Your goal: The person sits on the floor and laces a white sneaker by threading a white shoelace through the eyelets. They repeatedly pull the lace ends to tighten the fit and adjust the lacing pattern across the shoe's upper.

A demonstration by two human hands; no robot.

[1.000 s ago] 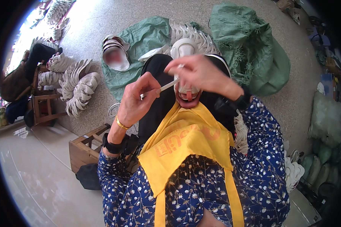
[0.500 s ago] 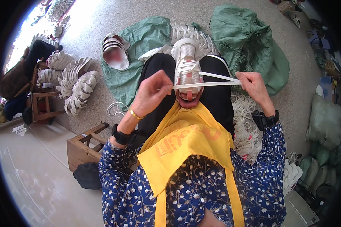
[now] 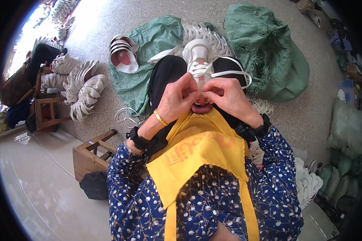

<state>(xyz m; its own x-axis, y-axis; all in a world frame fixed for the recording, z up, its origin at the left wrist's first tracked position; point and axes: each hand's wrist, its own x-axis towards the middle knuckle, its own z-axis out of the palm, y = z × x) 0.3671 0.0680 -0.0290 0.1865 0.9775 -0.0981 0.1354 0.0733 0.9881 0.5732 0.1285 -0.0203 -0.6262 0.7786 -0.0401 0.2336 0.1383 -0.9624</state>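
A white sneaker [image 3: 198,54] with pinkish-red parts sits between my knees, its toe pointing away from me. White shoelace [image 3: 239,73] crosses its upper part, and a loose loop arcs out over my right knee. My left hand [image 3: 177,98] and my right hand [image 3: 230,99] meet above the shoe's ankle opening. Both are closed in a pinch, fingertips almost touching, on the shoelace near the top eyelets. The fingers hide most of the lace held there and part of the tongue.
Green woven sacks [image 3: 265,52] lie on the floor ahead, with nested white shoe parts [image 3: 122,56] on the left one. More stacked shoe parts [image 3: 86,94] stand further left, near a wooden stool [image 3: 90,156]. White laces [image 3: 263,107] lie by my right leg. A yellow apron [image 3: 197,148] covers my lap.
My hands have come together over the shoe; the right moved left and the left moved slightly right. The lace stretched between them has shortened from view, and a slack loop now bulges at right.
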